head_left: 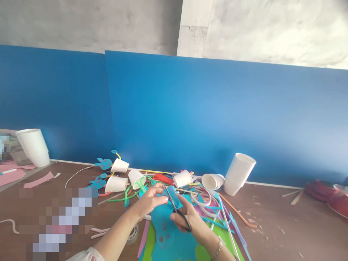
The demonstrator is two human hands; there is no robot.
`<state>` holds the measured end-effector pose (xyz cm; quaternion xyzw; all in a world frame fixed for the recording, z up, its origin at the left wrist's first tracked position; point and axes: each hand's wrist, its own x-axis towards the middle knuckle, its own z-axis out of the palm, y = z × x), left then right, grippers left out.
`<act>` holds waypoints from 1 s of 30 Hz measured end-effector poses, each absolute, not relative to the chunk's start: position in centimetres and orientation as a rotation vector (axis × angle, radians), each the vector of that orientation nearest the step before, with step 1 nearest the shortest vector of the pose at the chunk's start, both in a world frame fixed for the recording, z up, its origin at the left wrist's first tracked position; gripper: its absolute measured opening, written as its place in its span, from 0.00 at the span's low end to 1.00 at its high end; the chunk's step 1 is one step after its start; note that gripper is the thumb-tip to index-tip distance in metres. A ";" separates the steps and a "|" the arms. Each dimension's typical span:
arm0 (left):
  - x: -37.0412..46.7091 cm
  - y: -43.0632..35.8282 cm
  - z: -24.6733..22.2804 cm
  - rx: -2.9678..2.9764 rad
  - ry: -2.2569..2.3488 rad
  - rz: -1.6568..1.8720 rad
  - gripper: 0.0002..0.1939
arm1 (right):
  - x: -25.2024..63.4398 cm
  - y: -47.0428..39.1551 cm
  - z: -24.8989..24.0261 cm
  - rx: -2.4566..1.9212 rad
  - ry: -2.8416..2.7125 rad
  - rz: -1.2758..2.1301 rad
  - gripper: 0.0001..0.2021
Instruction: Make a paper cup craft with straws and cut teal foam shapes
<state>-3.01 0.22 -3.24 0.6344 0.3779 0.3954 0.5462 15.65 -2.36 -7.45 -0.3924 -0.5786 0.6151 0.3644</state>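
Note:
My right hand (191,219) is closed around black-handled scissors (183,219), whose blades point away and up to the left. Against the blades is a small piece of blue paper (175,198). My left hand (150,202) pinches this paper from the left, its thumb near the blades. How far the blades are apart is hard to see. Below both hands lies a larger blue sheet (176,243) with a rabbit-like outline drawn on it, on top of green paper (223,239).
Paper cups (115,184) with blue cutouts and bendy tubes lie along the back. Stacked cups stand at right (239,174) and left (34,146). A tape roll (133,233) sits by my left forearm. Paper strips are scattered around; a blue partition (217,116) rises behind.

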 end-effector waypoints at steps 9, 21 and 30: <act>-2.7 0.2 -3.5 1.506 0.909 0.964 0.12 | 15.4 -2.5 -7.0 -1.011 -1.493 1.563 0.46; -2.8 0.2 -3.5 1.552 0.883 0.930 0.09 | 15.5 -2.6 -7.3 -1.079 -1.454 1.566 0.48; -3.1 0.2 -3.0 1.515 0.928 0.895 0.11 | 15.6 -2.5 -7.3 -1.096 -1.452 1.555 0.48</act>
